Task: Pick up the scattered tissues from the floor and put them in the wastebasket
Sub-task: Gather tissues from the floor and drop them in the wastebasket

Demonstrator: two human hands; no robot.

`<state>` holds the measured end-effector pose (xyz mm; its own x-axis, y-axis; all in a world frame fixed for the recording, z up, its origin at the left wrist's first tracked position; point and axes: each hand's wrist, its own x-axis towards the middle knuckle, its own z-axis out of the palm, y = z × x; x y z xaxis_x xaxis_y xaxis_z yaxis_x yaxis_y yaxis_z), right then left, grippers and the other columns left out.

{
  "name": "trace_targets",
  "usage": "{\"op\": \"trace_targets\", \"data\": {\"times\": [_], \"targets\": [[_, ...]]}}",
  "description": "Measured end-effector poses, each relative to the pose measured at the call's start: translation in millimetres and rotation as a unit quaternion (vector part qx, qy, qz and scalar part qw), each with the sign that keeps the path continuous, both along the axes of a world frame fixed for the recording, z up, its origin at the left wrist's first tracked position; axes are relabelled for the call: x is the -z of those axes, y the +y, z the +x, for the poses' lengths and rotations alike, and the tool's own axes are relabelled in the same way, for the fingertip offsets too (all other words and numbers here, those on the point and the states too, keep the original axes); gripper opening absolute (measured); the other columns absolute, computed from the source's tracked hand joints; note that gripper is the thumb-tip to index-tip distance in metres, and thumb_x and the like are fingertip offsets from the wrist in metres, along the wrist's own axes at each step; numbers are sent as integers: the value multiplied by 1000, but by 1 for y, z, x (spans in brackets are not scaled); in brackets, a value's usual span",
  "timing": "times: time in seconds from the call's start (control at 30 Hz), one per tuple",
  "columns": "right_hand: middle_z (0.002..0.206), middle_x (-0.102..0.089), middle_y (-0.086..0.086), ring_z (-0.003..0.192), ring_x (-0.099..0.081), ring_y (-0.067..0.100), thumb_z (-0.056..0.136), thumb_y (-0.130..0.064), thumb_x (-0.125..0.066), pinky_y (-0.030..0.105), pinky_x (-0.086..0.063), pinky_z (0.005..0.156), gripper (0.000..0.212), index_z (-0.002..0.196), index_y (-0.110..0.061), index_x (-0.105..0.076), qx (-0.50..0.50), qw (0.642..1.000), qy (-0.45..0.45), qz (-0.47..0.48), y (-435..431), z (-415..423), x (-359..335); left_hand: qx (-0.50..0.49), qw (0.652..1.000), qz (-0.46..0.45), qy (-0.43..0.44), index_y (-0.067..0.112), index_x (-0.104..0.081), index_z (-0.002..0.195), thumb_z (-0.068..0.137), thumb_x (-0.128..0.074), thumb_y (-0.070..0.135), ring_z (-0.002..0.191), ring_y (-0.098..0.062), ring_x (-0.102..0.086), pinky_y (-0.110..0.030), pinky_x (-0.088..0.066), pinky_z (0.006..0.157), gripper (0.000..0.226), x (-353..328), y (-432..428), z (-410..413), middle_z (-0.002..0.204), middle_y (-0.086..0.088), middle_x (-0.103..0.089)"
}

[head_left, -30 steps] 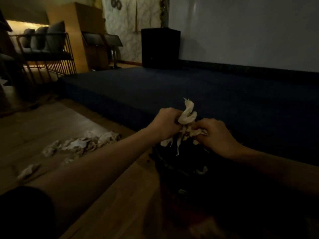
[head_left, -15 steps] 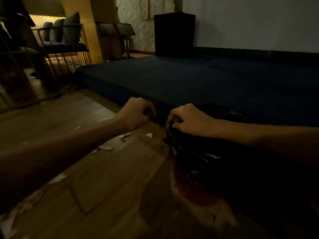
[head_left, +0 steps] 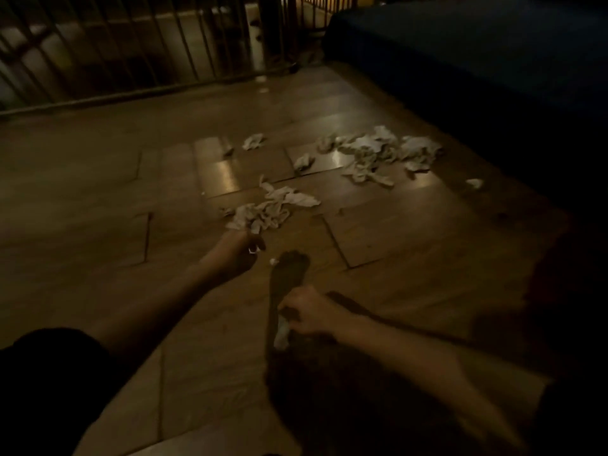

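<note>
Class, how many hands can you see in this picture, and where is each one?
2. The left hand reaches the near tissue pile on the floor. The right hand is nearer the camera, holding a tissue.

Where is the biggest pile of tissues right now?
On the wooden floor, upper right of the head view, the biggest pile of tissues lies beside the dark blue platform.

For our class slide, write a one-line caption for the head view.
Left hand reaches the nearest tissue pile on the wooden floor; right hand holds a tissue scrap.
</note>
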<state>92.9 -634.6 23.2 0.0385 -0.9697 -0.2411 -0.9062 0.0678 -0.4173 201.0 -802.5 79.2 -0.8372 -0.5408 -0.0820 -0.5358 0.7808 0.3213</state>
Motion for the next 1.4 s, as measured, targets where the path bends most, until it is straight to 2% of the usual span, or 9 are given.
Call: {"op": "trace_targets", "data": {"times": [0.07, 0.2, 0.4, 0.53, 0.7, 0.9, 1.1, 1.27, 1.4], "targets": [[132, -53, 16, 126, -44, 30, 86, -16, -59, 43, -32, 107, 36, 121, -7, -56, -6, 1000, -3, -13, 2, 23, 34, -26, 1000, 16, 1, 12, -64, 108, 78, -60, 2, 97, -27, -65, -33, -50, 79, 32, 34, -5, 21, 110, -14, -68], [87, -70, 4, 81, -64, 24, 85, -14, -52, 27, -46, 72, 12, 80, -14, -63, 6, 990, 23, -138, 28, 48, 80, -29, 998, 55, 2, 22, -50, 125, 82, -60, 10, 119, -27, -53, -38, -48, 93, 46, 90, -1, 32, 134, -7, -52], [64, -65, 3, 70, -43, 11, 77, -19, -49, 23, -35, 62, 17, 62, -14, -57, 58, 970, 15, -234, 7, 30, 59, 2, 997, 58, 47, 20, -44, 129, 85, -52, 15, 119, -30, -45, -44, -44, 98, 45, 123, -1, -6, 137, -9, -44], [98, -66, 17, 97, -58, 29, 86, -12, -59, 31, -45, 80, 14, 86, 0, -67, 220, 970, -4, -108, -41, -9, 49, 6, 998, 45, 45, 13, -60, 106, 80, -51, 9, 107, -31, -53, -42, -48, 88, 28, 136, -14, -26, 117, -11, -61], [87, -64, 6, 87, -57, 16, 86, -13, -64, 19, -34, 52, 14, 92, -2, -70, 355, 927, -33, -114, -87, -67, 1, -17, 992, 58, 109, 10, -62, 76, 81, -59, 18, 79, -26, -57, -36, -43, 64, 10, 138, -24, -33, 82, -7, -58], [98, -72, 14, 98, -63, 25, 82, -8, -66, 20, -38, 73, 12, 90, -2, -73, 449, 875, -96, -153, -114, -134, -1, -12, 992, -44, 118, 9, -65, 89, 78, -60, 8, 93, -29, -55, -39, -44, 73, 12, 104, -79, -52, 97, -12, -61], [98, -70, 18, 85, -61, 29, 86, -8, -61, 8, -34, 39, 13, 88, 1, -70, 471, 873, -68, -111, -139, -162, 23, -9, 994, -107, 2, 6, -66, 90, 76, -58, 1, 97, -35, -53, -40, -45, 73, 17, 58, -138, -60, 98, -19, -58], [95, -70, 15, 88, -63, 31, 82, -20, -63, 35, -55, 73, 13, 85, -10, -71, 477, 869, 68, -118, -161, -168, 44, 9, 993, -114, -37, 7, -65, 92, 80, -58, 8, 97, -33, -52, -39, -44, 74, 14, 66, -142, -70, 99, -18, -60], [95, -72, 6, 88, -64, 25, 85, -7, -55, 21, -50, 70, 21, 83, -14, -74, 454, 876, 23, -162, -180, -169, 52, -73, 995, -65, 34, 3, -60, 101, 84, -51, 3, 100, -36, -50, -35, -34, 69, 20, 93, -144, -87, 103, -22, -57]]}}
